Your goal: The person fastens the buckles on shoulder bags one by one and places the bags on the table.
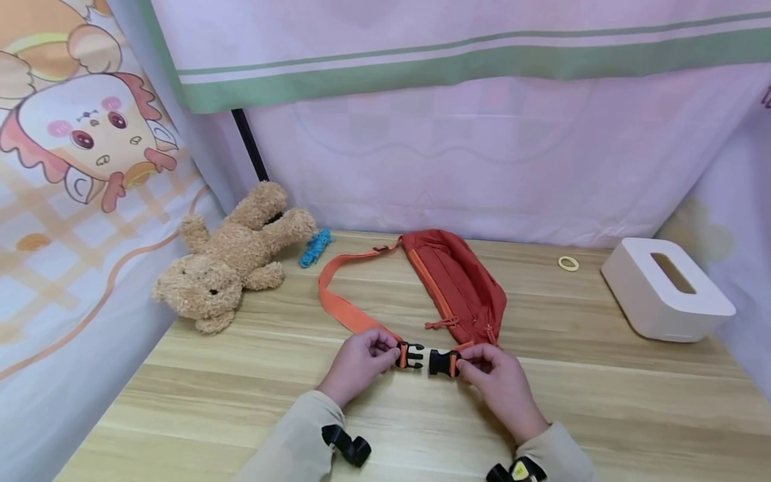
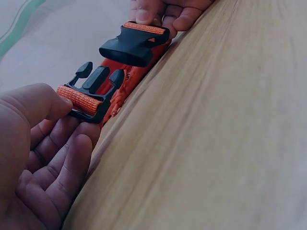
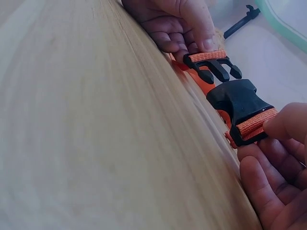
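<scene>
One black plastic pronged buckle half (image 2: 96, 80) is pinched in the narrow grip of the left hand (image 1: 360, 365), one black plastic socket half (image 1: 439, 362) in that of the right hand (image 1: 504, 387); they face each other, apart, just in front of the red fabric waist bag (image 1: 462, 281) on the wood-grain worktop (image 1: 211, 395). Left of the bag lies a tan plush bear (image 1: 231, 258); right of it, a white slotted box (image 1: 638, 298).

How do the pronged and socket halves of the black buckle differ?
The pronged half shows three separate prongs, while the socket half is a broad sleeve. The left hand pinches the pronged half; the right hand pinches the socket half. Both are black and carry orange webbing.
</scene>
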Demonstrator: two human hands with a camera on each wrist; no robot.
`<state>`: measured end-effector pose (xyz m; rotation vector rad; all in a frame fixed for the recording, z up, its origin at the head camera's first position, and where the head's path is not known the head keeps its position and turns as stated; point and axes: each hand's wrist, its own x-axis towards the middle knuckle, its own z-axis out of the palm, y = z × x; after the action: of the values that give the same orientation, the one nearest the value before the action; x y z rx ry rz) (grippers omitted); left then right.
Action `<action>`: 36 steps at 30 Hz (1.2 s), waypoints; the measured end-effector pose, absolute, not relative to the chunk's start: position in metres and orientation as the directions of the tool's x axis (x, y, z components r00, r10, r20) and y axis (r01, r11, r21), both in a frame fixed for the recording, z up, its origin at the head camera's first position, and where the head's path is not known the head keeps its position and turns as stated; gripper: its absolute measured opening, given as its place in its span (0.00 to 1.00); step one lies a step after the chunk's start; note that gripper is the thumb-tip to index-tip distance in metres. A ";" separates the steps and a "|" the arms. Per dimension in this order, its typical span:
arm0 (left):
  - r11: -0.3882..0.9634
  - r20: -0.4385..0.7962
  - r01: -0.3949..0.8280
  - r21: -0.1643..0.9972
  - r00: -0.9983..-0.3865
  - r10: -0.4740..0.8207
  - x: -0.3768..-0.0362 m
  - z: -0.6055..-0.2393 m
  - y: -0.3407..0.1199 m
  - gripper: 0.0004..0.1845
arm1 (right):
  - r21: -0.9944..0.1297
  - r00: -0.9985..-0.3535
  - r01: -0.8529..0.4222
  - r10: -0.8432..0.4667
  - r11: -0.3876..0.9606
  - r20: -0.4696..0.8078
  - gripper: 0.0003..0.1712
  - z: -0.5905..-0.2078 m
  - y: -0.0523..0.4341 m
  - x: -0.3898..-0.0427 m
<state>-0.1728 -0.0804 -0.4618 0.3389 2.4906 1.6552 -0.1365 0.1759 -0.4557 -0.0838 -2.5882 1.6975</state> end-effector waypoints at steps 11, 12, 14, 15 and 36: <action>0.398 0.009 0.118 0.910 -0.964 0.264 -0.171 -0.458 -0.077 0.03 | -0.922 -0.998 0.037 0.065 0.384 -0.013 0.05 -0.453 0.174 -0.136; 0.399 0.010 0.118 0.909 -0.965 0.264 -0.171 -0.458 -0.076 0.03 | -0.923 -0.998 0.040 0.065 0.382 -0.017 0.05 -0.452 0.174 -0.136; 0.398 0.010 0.118 0.910 -0.965 0.262 -0.170 -0.458 -0.076 0.03 | -0.924 -0.998 0.046 0.066 0.379 -0.023 0.05 -0.452 0.174 -0.136; 0.396 0.010 0.118 0.911 -0.965 0.263 -0.170 -0.458 -0.076 0.03 | -0.924 -0.998 0.047 0.066 0.379 -0.024 0.05 -0.452 0.174 -0.136; 0.394 0.008 0.120 0.911 -0.962 0.275 -0.169 -0.457 -0.075 0.02 | -0.923 -0.998 0.054 0.058 0.381 -0.035 0.04 -0.454 0.175 -0.136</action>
<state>-0.1693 -0.0748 -0.4568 0.3564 2.4999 1.6154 -0.1363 0.1747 -0.4537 -0.1058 -2.6074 1.7431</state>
